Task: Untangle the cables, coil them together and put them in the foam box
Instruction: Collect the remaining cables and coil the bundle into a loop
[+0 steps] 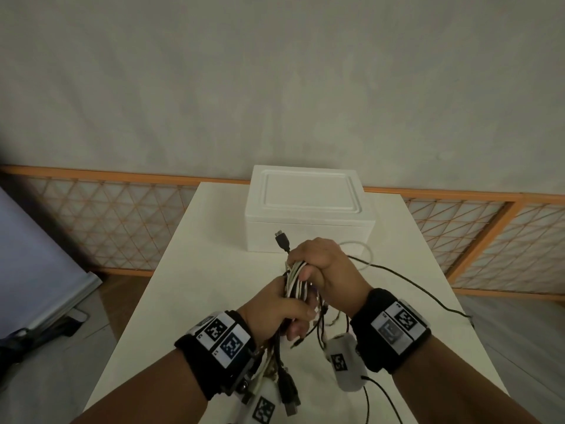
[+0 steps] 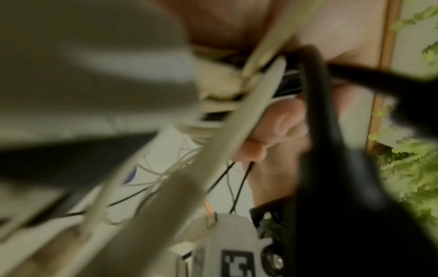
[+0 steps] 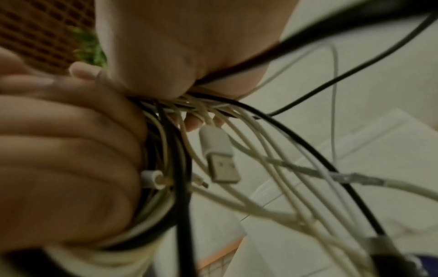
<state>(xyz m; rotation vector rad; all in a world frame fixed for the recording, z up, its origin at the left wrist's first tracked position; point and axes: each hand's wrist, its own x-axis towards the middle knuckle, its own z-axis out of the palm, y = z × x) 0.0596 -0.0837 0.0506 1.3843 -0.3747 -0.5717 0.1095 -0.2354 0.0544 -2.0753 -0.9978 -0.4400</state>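
From the head view, the coiling looks mostly done: both hands hold the cables [image 1: 295, 278] bunched above the table [image 1: 214, 270], just in front of the foam box [image 1: 308, 221], whose lid is still on. The left hand [image 1: 275, 310] wraps the bundle from below, the right hand [image 1: 324, 264] from above; a black cable [image 1: 412, 286] trails loose.

Left wrist view: too blurred to judge the grip.

Right wrist view: fingers [image 3: 71, 159] curl around looped strands, and a white USB plug [image 3: 220, 157] dangles just beside them.
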